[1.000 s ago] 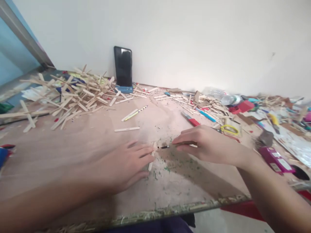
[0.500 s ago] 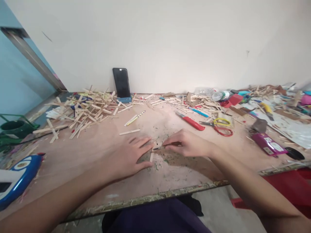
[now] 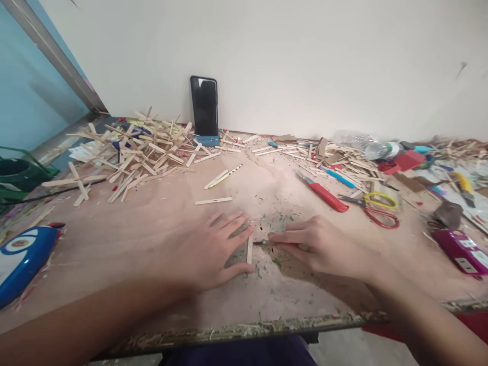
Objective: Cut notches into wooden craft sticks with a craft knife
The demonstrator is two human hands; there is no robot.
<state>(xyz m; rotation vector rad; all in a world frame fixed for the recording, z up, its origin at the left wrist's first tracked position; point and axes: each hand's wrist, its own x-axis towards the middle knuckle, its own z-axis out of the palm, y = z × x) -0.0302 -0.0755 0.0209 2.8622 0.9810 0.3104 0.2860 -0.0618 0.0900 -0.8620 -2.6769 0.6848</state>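
My left hand (image 3: 211,249) lies flat on the table with its fingers spread. Its fingertips press near the far end of a short wooden craft stick (image 3: 249,250), and the thumb rests at the near end. Between the thumb and fingers of my right hand (image 3: 310,244) is a small craft knife, its metal blade (image 3: 261,242) pointing left at the stick's right edge. Whether the tip touches the wood I cannot tell. Most of the knife's handle is hidden in the hand. Green crumbs and dark specks are scattered around the blade.
Beyond my hands lie a loose craft stick (image 3: 213,201) and a patterned pencil (image 3: 225,176). A red-handled knife (image 3: 328,197) and scissors (image 3: 381,209) lie at right. Stick piles (image 3: 141,152) fill the back, by a propped phone (image 3: 205,108). A purple container (image 3: 459,252) sits far right.
The camera view has shifted, so most table items appear farther apart. Both hands keep nearly the same places around the stick, and the blade stays at its right edge.
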